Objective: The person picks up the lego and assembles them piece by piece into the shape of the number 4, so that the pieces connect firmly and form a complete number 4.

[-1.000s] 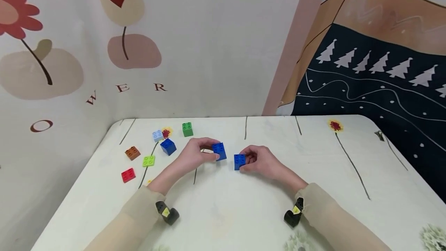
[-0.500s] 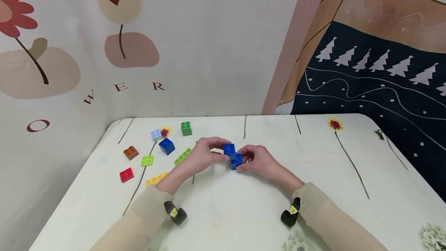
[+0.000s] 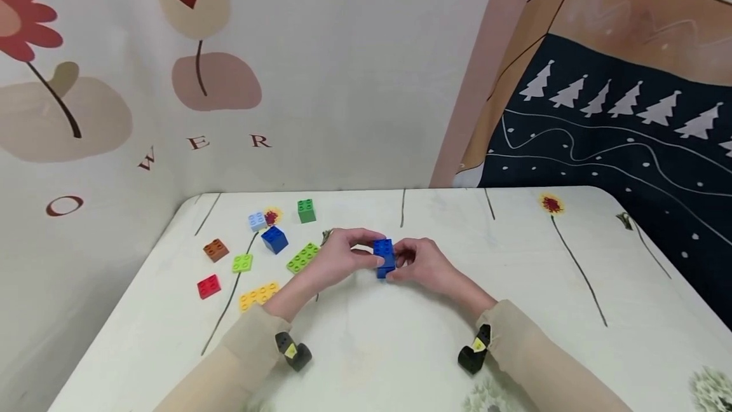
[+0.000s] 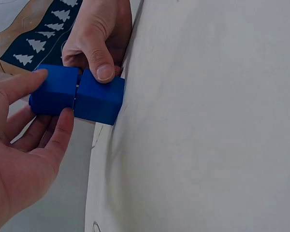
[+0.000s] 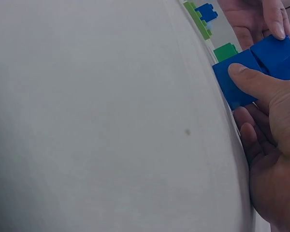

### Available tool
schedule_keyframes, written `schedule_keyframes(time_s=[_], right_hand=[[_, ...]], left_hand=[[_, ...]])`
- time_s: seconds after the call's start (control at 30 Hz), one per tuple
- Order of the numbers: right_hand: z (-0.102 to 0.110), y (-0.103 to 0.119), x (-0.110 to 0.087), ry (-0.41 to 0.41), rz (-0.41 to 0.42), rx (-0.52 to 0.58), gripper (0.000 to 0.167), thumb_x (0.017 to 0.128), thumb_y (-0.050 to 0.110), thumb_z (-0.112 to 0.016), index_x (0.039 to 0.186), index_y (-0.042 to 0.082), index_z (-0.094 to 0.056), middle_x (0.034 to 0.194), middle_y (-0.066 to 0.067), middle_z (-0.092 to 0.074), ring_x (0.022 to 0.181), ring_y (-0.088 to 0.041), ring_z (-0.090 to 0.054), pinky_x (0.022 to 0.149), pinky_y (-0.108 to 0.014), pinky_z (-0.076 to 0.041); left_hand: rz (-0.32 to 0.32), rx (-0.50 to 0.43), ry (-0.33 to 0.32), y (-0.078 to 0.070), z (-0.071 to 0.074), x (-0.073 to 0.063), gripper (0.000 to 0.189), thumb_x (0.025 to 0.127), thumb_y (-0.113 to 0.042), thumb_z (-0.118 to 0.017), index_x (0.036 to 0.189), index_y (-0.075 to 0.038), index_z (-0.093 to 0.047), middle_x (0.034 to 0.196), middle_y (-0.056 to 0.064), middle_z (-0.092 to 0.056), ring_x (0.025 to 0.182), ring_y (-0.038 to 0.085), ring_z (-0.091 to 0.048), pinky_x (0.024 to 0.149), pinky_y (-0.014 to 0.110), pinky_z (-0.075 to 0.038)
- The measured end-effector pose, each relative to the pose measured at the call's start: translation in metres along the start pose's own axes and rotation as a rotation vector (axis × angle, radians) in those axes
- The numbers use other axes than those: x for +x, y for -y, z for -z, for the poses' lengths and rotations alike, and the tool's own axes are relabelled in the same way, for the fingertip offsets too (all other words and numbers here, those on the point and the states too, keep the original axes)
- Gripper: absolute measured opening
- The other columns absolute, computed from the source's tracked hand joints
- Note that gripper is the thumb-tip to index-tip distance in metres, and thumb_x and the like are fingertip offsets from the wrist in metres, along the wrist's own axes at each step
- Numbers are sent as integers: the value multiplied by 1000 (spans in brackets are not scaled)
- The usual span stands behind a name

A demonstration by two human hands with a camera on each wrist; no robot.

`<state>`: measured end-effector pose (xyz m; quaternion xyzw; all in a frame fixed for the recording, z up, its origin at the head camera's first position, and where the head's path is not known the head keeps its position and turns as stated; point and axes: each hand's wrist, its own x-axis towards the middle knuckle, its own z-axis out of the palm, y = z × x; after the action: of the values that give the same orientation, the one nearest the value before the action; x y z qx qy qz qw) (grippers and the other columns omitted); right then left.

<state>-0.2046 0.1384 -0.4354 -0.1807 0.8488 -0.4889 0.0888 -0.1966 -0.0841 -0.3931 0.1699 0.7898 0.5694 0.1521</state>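
My left hand (image 3: 342, 259) pinches a blue toy building brick (image 4: 58, 92) between thumb and fingers. Directly under it, a second blue brick (image 4: 99, 101) stands on the table, gripped by the thumb and fingers of my right hand (image 3: 426, 267). The two bricks are lined up one over the other. A thin gap with a bit of stud shows between them in the left wrist view. From the right wrist side, the upper brick (image 5: 278, 58) looks slightly tilted against the lower brick (image 5: 227, 82).
Left on the white table (image 3: 366, 348) lie more bricks: dark blue (image 3: 275, 240), light blue (image 3: 257, 220), green (image 3: 306, 211), brown (image 3: 216, 250), red (image 3: 208, 287), small lime (image 3: 242, 263), long lime (image 3: 303, 258) and yellow (image 3: 258, 296). A printed cloth wall (image 3: 343, 81) stands behind.
My left hand has moved right, bringing its blue brick from beside the other one to on top of it. The right hand has shifted slightly left. The lime and yellow long bricks are now uncovered.
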Motion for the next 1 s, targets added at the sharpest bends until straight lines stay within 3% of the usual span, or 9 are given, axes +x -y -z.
schedule_keyframes(time_s=[0.37,0.73,1.0], right_hand=[[5,-3,-6,-11,21,5,30,77,7,-90,102,4,-74,84,1,-68,78,-17,-60,68,-26,-49],[2,0,-3,-29,-10,25,31,76,7,-91,101,3,-74,84,0,-70,77,-15,-64,71,-26,-55],[-2,0,-1,-32,-37,59,31,76,6,-91,101,1,-74,83,0,-72,75,-15,-66,70,-25,-56]], left_hand=[[-24,6,-36,1,-11,4,33,94,-14,-77,125,-5,-73,118,8,-71,108,24,-68,94,34,-57],[37,-42,-88,-4,-10,2,31,91,-10,-79,121,-5,-74,112,8,-72,100,22,-71,89,34,-59],[2,-15,-90,1,-10,4,32,89,-9,-81,119,-3,-74,110,9,-73,98,23,-71,87,34,-59]])
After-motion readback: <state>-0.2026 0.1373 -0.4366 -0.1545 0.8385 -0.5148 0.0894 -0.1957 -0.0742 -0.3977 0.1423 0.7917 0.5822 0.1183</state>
